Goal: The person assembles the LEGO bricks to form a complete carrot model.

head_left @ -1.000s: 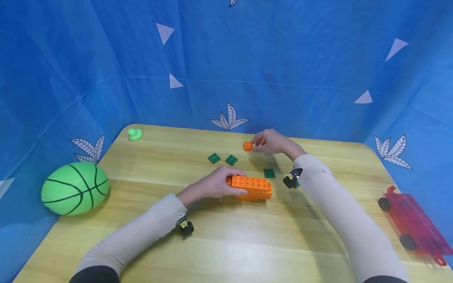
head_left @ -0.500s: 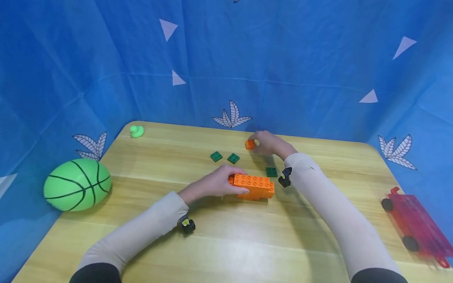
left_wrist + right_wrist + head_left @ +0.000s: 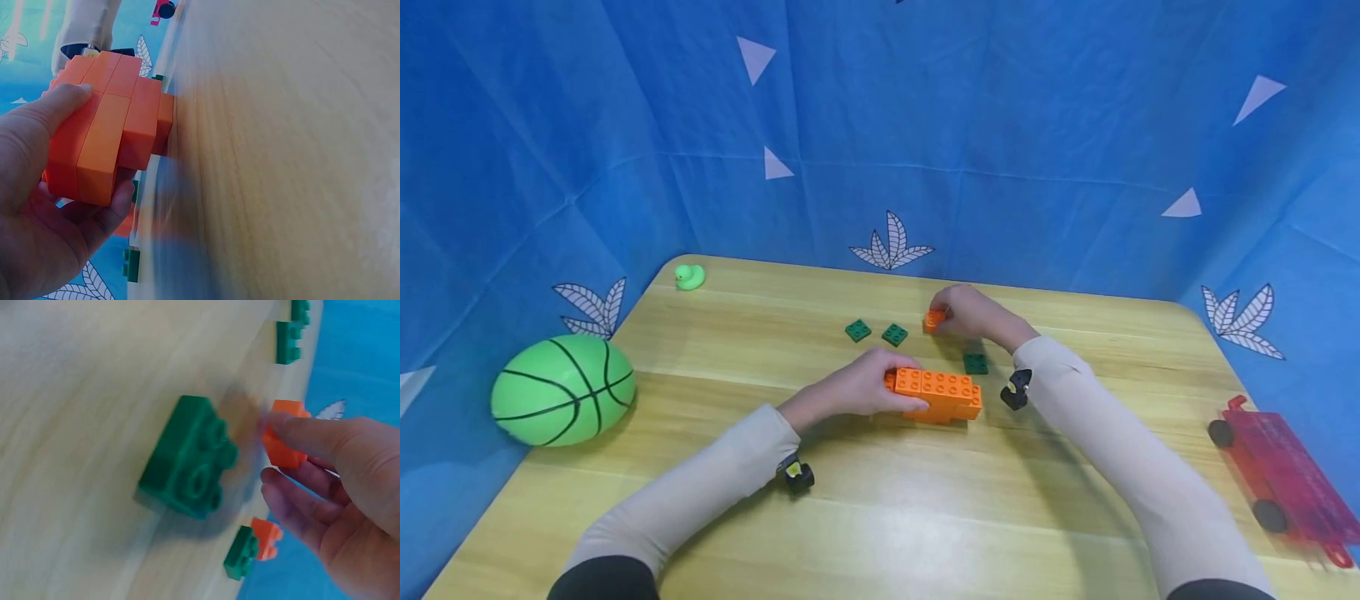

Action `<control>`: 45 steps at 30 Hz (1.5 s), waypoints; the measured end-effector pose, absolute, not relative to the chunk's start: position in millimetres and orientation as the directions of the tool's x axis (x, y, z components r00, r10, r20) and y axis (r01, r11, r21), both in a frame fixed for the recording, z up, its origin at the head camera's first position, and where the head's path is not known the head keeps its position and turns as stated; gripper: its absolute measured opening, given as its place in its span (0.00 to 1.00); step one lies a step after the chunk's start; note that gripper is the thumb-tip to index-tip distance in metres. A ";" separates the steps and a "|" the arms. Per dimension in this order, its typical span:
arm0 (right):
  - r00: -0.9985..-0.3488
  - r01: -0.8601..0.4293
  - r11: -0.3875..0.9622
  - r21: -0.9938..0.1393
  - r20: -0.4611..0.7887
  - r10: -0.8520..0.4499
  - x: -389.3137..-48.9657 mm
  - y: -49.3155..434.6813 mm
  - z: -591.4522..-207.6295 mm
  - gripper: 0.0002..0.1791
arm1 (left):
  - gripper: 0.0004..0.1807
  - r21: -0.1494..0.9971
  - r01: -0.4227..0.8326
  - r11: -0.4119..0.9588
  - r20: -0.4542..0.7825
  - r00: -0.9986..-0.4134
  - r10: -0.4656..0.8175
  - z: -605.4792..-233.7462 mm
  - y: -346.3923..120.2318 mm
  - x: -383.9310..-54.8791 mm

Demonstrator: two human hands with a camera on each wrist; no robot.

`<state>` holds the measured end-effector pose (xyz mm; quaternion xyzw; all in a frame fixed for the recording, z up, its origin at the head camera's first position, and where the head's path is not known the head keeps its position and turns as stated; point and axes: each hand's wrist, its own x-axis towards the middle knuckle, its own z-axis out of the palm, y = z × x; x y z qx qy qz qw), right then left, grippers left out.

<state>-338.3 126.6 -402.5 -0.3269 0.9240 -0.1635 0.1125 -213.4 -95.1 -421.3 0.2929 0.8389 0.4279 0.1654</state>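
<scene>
An assembly of joined orange toy building bricks sits at the middle of the table, its studs facing up. My left hand grips its left end; in the left wrist view the thumb presses one face while the fingers curl behind. Farther back, my right hand pinches a small orange brick between thumb and fingers. The right wrist view shows that orange brick at the thumb tip. Between the two hands lies a green brick, which looms large in the right wrist view.
Two flat green bricks lie left of the right hand. Another orange brick stands beside a green brick in the right wrist view. A green ball and a green duck are at left, a red toy cart at right.
My right hand has shifted left onto the small orange brick and drawn it slightly nearer. The left hand stays on the orange assembly. The head view has shifted a little.
</scene>
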 end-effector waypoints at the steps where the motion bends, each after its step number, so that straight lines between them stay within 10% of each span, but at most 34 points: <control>1: -0.761 -0.566 0.728 -0.387 -0.094 -0.642 -336.4 128.4 -399.7 0.13 | 0.21 0.813 0.352 0.463 -0.027 -0.773 0.634 -421.2 -95.0 -213.4; 18: -0.681 -0.627 0.535 -0.566 0.065 -0.730 -285.9 156.1 -353.4 0.19 | 0.14 0.819 0.353 0.453 -0.021 -0.771 0.637 -425.1 -95.9 -213.8; 27: -0.667 -0.602 0.504 -0.619 0.043 -0.744 -262.5 155.7 -344.2 0.16 | 0.33 0.829 0.355 0.431 0.030 -0.799 0.601 -428.1 -103.2 -211.5; 45: -0.590 -0.668 0.432 -0.606 0.077 -0.803 -235.8 145.9 -349.5 0.15 | 0.17 0.827 0.425 0.369 0.209 -0.840 0.500 -425.8 -120.1 -202.0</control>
